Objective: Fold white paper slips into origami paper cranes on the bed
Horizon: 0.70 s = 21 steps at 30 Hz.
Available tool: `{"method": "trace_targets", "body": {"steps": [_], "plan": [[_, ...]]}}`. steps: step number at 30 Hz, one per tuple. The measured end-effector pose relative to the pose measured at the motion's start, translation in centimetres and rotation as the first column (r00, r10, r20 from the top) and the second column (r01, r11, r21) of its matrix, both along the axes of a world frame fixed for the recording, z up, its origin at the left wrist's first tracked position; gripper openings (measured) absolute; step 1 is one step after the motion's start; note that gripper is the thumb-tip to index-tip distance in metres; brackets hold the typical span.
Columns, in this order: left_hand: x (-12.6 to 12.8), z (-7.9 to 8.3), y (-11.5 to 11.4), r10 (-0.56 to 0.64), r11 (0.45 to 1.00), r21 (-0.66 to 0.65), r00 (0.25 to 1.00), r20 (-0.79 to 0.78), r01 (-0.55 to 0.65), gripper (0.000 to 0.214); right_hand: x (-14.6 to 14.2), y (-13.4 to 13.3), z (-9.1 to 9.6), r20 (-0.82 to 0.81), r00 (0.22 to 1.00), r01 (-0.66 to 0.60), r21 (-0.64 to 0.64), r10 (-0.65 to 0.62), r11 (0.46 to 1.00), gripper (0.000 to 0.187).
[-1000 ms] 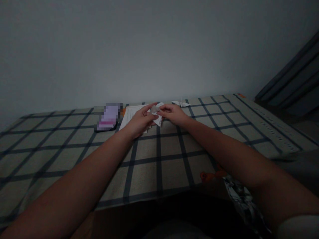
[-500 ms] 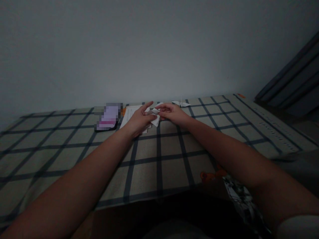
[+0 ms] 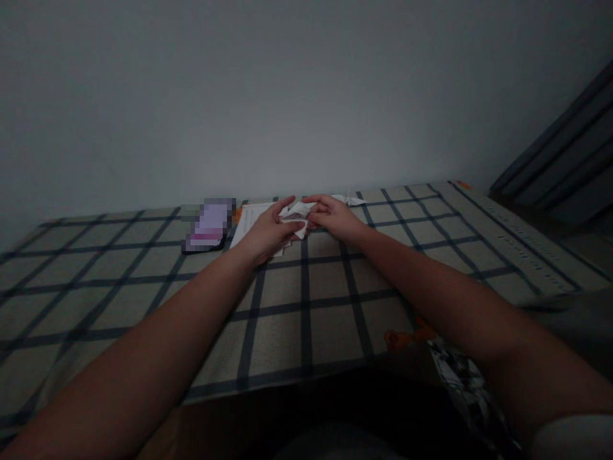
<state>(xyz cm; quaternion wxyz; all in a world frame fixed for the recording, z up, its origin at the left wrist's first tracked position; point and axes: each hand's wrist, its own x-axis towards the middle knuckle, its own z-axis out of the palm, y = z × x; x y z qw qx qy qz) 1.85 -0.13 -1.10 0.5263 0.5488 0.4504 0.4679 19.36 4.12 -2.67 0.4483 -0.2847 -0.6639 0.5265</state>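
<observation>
A small piece of folded white paper (image 3: pixel 297 212) is held between my two hands, just above the checked cloth. My left hand (image 3: pixel 268 231) pinches its left side, with the thumb in front and the index finger raised. On the other side my right hand (image 3: pixel 335 216) grips the paper's edge between thumb and fingers. Behind the right hand lies a folded white paper crane (image 3: pixel 353 200), partly covered by that hand. White printed sheets (image 3: pixel 245 225) rest beneath and beside my left hand. The finer folds are too small and dim to make out.
A phone (image 3: pixel 208 227) with a lit, blurred screen lies left of the sheets. The blue-and-beige checked tablecloth (image 3: pixel 330 319) covers the table, which meets a pale wall (image 3: pixel 306 96). A dark curtain (image 3: pixel 565 140) hangs at the right.
The folded paper has turned and spread wider between my fingers. My right index finger has lifted off it slightly. The phone and sheets have not moved.
</observation>
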Motion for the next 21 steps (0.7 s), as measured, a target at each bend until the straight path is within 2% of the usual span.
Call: {"method": "trace_targets", "body": {"steps": [4, 13, 21], "plan": [[0.14, -0.26, 0.12, -0.027, 0.999, -0.034, 0.997, 0.071, 0.029, 0.088, -0.17, -0.14, 0.25, 0.007, 0.999, 0.037, 0.025, -0.037, 0.999, 0.031], [-0.09, -0.49, 0.22, -0.036, 0.999, -0.019, 0.998, 0.058, 0.037, 0.087, -0.17, -0.18, 0.06, 0.027, 0.999, 0.042, 0.028, -0.043, 0.999, 0.031], [0.18, -0.33, -0.02, -0.078, 0.995, -0.063, 0.994, 0.075, 0.082, 0.092, -0.07, 0.27, -0.29, 0.047, 0.996, 0.070, 0.100, -0.075, 0.993, 0.033]]}}
